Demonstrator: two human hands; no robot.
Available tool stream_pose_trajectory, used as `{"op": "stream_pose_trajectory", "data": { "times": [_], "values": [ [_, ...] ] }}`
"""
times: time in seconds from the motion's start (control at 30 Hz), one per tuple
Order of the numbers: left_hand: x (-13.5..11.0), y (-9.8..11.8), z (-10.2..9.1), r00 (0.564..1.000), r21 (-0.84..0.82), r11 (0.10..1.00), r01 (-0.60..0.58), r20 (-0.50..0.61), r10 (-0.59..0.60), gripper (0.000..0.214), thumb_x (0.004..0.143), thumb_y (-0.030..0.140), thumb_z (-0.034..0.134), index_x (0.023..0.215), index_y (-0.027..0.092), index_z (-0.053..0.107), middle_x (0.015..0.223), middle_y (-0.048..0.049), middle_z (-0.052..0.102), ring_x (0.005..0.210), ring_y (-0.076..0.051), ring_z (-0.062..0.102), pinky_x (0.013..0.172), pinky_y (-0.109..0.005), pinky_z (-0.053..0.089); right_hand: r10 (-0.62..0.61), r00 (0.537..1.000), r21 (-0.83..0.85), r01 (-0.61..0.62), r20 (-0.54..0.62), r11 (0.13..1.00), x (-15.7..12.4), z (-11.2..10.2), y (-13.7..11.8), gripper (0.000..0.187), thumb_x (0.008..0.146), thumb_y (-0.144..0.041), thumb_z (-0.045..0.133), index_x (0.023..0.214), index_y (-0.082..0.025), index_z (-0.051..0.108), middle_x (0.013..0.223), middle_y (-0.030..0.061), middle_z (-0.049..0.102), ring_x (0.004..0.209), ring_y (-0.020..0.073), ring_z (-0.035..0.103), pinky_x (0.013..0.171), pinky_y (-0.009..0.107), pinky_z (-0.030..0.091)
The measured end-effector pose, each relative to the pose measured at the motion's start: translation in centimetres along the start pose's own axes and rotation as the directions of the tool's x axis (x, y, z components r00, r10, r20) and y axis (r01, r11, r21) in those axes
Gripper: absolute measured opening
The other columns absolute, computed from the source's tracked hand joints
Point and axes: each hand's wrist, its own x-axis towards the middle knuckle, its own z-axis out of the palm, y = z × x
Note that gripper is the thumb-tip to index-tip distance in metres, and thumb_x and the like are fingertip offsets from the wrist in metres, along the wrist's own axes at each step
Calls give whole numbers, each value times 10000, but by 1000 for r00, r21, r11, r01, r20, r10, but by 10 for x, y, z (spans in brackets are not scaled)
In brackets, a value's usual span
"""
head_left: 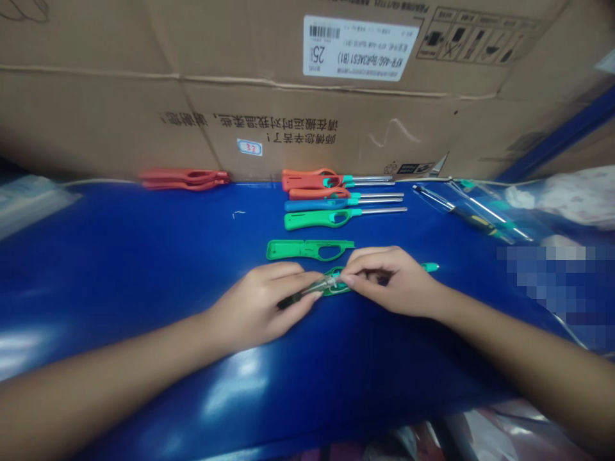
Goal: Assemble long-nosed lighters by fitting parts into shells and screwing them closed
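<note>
My left hand (262,304) and my right hand (391,278) meet at the middle of the blue table (120,275). Both are closed on a partly built green lighter (336,285) lying flat. The left fingers grip its dark rear end. The right fingers pinch the trigger area, and the lighter's teal tip (430,267) sticks out past the right hand. Just behind my hands lies an empty green lighter shell (310,249).
Several finished lighters (336,200) in orange, blue and green lie in a row near the cardboard box (288,96). Orange shells (185,178) lie at the back left. Clear bags with metal tubes (473,211) lie at the right.
</note>
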Motion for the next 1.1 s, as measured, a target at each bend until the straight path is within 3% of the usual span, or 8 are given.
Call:
{"op": "stream_pose_trajectory", "data": {
  "times": [0.2,0.5,0.9,1.1],
  "values": [
    [0,0,0,1000,4,1000,-1,6,1,269,972,191,567,1207,131,684,843,-65,681,724,-136,633,664,-239,525,1,1000,17,-1,-21,1000,0,1,2,178,909,-270,635,902,-135,751,802,49,668,536,59,471,427,184,358],
    [1,1,0,1000,18,1000,5,-1,-5,271,979,213,555,1199,139,694,845,-67,692,728,-137,656,677,-233,542,145,989,138,-142,-12,980,1,2,1,197,870,-343,682,838,-153,724,812,45,638,601,87,517,475,201,398],
    [-1,-2,1,999,24,999,-46,-3,46,290,959,155,593,1231,92,670,868,-66,683,746,-134,640,681,-236,517,198,980,146,-194,-16,970,0,5,-1,225,869,-359,673,843,-142,730,813,50,639,564,73,457,467,212,359],
    [0,-3,1,999,20,999,-51,5,50,304,957,154,601,1249,95,662,880,-62,681,755,-130,634,690,-231,509,208,978,156,-206,6,966,0,5,-3,227,872,-362,674,850,-142,728,810,49,645,526,70,494,450,216,371]
  ]
}}
